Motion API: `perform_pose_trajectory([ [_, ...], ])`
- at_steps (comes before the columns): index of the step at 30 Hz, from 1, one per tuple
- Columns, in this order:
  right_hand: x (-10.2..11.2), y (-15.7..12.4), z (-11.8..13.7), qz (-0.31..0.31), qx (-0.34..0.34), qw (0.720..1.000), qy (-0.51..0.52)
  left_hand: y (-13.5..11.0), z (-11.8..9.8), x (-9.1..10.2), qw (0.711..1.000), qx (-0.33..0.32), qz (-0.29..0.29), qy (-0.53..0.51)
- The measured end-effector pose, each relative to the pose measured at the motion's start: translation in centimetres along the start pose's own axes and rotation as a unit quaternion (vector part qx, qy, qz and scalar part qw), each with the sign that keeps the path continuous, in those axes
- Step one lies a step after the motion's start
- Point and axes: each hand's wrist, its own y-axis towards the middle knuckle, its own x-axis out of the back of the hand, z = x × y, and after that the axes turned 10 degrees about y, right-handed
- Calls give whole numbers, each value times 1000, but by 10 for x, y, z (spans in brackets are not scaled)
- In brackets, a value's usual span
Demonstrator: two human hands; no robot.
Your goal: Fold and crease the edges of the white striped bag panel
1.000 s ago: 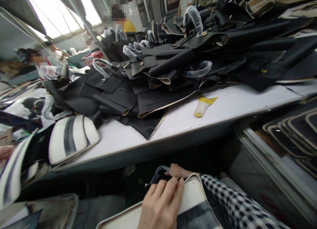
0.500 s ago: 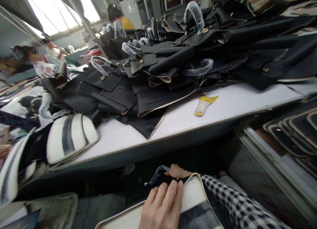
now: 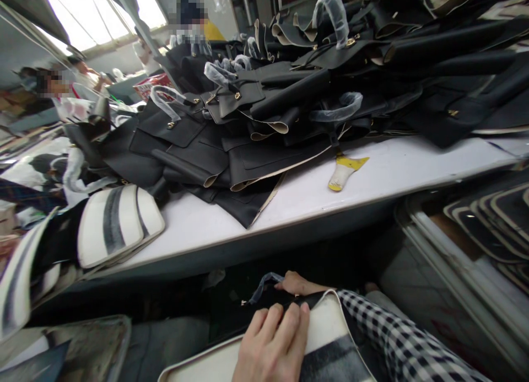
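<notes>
My left hand (image 3: 273, 346) lies on a cream panel with a grey stripe (image 3: 326, 343) on my lap, fingers close together and pressing its upper edge. My right hand (image 3: 298, 284), in a black-and-white checked sleeve, reaches behind that panel and touches a black bag piece with a wrapped handle (image 3: 264, 285); its fingers are mostly hidden. Both hands are below the white table's front edge (image 3: 289, 227).
A big heap of black bag parts (image 3: 289, 112) with gold studs and plastic-wrapped handles covers the table. A yellow-and-white scraper (image 3: 343, 172) lies near the edge. Cream striped panels (image 3: 115, 222) stack at left, dark trays (image 3: 487, 216) at right. Other people work in the back left.
My left hand has slid slightly down and right along the panel's edge. The view has tilted a little; the hands otherwise stay where they were.
</notes>
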Motion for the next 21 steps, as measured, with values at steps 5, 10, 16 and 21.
perform_pose_trajectory([
  [5,32,-23,16,-39,50,998,2,-1,-9,-4,999,31,-15,4],
  [10,79,-82,67,-16,140,990,15,7,-9,13,995,13,101,-8],
  [16,63,-154,122,14,209,978,15,5,7,31,973,136,112,-152],
  [21,31,-166,113,6,228,969,-95,-29,43,47,931,261,116,-226],
])
